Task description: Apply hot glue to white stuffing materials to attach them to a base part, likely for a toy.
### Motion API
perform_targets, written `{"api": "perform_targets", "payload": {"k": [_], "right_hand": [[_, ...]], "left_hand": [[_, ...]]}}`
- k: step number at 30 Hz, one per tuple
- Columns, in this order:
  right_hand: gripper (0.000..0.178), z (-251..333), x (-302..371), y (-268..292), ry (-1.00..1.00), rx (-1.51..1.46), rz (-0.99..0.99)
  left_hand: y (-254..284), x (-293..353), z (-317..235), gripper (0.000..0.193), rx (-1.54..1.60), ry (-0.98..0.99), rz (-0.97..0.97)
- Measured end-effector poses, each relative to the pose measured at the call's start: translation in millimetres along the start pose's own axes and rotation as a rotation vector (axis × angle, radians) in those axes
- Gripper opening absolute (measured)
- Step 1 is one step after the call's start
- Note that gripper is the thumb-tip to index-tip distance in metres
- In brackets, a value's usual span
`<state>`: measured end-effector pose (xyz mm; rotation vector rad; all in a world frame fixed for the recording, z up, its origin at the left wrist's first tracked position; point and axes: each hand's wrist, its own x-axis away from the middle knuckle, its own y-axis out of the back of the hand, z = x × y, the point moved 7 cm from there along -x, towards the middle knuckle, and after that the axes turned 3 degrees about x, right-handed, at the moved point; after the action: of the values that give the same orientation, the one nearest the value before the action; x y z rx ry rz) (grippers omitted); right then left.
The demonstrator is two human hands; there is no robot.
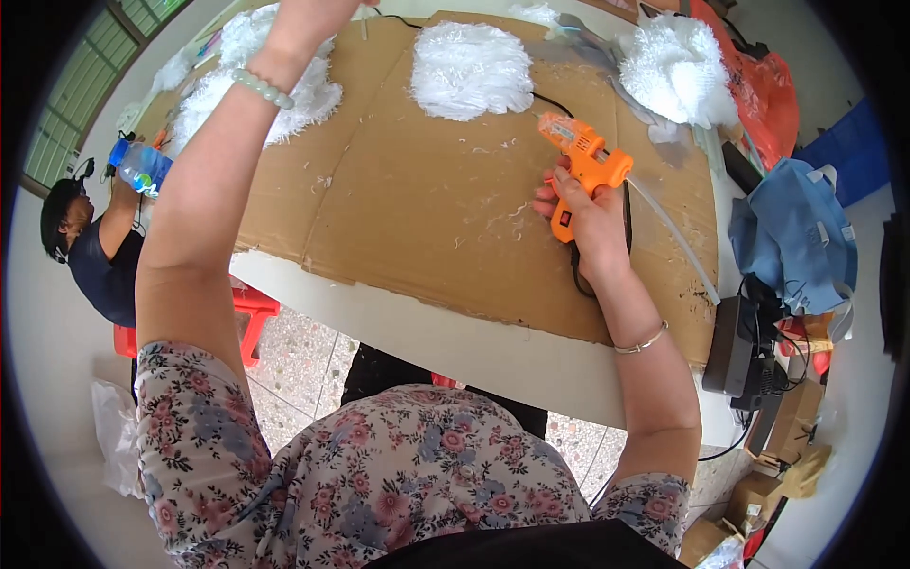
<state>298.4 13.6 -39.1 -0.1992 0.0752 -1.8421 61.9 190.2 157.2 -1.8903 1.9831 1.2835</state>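
Note:
My right hand (586,216) is wrapped round the grip of an orange hot glue gun (599,169), its nozzle pointing to the far left. A clear glue stick (678,232) seems to trail from the back of the gun toward the near right. Ahead of the nozzle lies a shaggy white fluffy piece (471,71), flat on the cardboard (417,199). My left arm is stretched far forward, and my left hand (322,13) is cut by the upper edge, so its fingers hardly show. Below that hand is a heap of white fluffy pieces (308,90).
Another white fluffy bundle (675,68) lies at the far right, beside a red plastic bag (766,104). A blue cloth bag (796,232) and a black box with cables (730,346) sit at the right edge. At left, a person (100,251) is near a blue-capped bottle (142,166).

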Motion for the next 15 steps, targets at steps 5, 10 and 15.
{"api": "perform_targets", "payload": {"k": [5, 10, 15], "right_hand": [[0.023, 1, -1, -7, -0.004, -0.021, 0.017], [0.023, 2, -1, -8, -0.024, -0.031, 0.033], [0.021, 3, -2, -7, -0.040, -0.034, 0.038]], "left_hand": [[-64, 8, 46, 0.018, -0.555, -0.087, 0.244], [-91, 15, 66, 0.026, -0.651, -0.133, 0.223], [-107, -19, 90, 0.024, -0.457, 0.009, 0.374]]}}
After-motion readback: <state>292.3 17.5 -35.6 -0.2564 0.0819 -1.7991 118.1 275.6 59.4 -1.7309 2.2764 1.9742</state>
